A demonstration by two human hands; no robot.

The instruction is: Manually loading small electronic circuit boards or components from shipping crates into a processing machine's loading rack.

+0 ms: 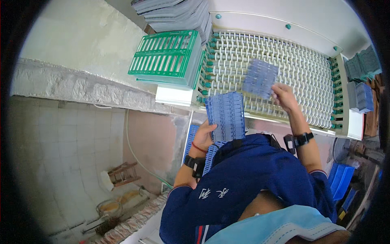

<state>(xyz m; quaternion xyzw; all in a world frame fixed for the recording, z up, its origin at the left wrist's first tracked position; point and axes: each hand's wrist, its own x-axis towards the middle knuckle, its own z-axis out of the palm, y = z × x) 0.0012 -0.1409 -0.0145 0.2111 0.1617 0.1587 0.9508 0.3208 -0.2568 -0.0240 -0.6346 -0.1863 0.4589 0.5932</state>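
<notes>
My left hand (204, 136) is closed around the lower left edge of a stack of blue circuit boards (226, 116), held in front of my body at the conveyor's near edge. My right hand (283, 96) pinches the lower right corner of a single blue circuit board (261, 76). That board is smeared by motion and lies over the white wheels of the roller conveyor (306, 75). Whether it touches the wheels I cannot tell.
Green slotted frames (164, 55) are piled left of the rollers, with grey sheets (174, 14) stacked behind. More board stacks (362, 65) stand at the conveyor's right end. A blue bin (340, 181) is low on the right. A wooden stool (124, 175) lies down at left.
</notes>
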